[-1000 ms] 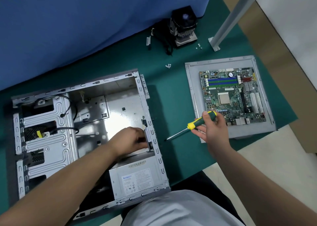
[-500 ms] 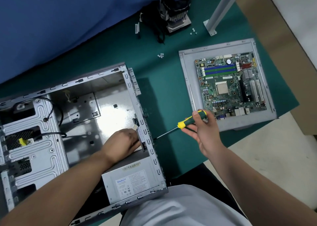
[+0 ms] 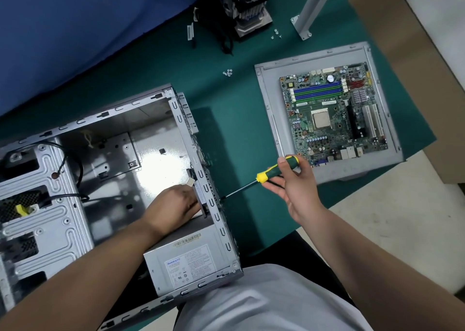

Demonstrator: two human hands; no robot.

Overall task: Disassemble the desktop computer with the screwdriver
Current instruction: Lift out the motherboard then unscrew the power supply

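Since the earlier frames, screwdriver (image 3: 273, 173) tip has closed in from the open surface to the outer face of the case (image 3: 120, 187) rear wall; left hand unchanged inside the case.

Nearest the camera: PSU (image 3: 187, 262), label up, seated in the case's near corner against the rear wall. Case lies on its side, open face up, on the green surface (image 3: 241, 119).

Left hand (image 3: 173, 208) sits inside the case just beyond the PSU, pressed up to the inner face of the rear wall. Its fingers are hidden by the back of the hand; cannot tell whether they grip anything.

Right hand (image 3: 295, 184) is outside the case, to the right of the rear wall. Thumb and fingers pinch the green-and-yellow handle; remaining fingers extended and relaxed. Shaft points left and down, tip at the wall opposite the left hand.

Drive cage (image 3: 42, 205) with black cables fills the case's left end.

Beyond the right hand, well apart from the case: motherboard (image 3: 333, 115) lying flat on the grey panel (image 3: 269, 99).

Farther from the case: small screws (image 3: 227, 72) loose on the surface, then the cooler (image 3: 247, 6) at the blue backdrop (image 3: 88, 23), and a grey post (image 3: 313, 6) to its right.
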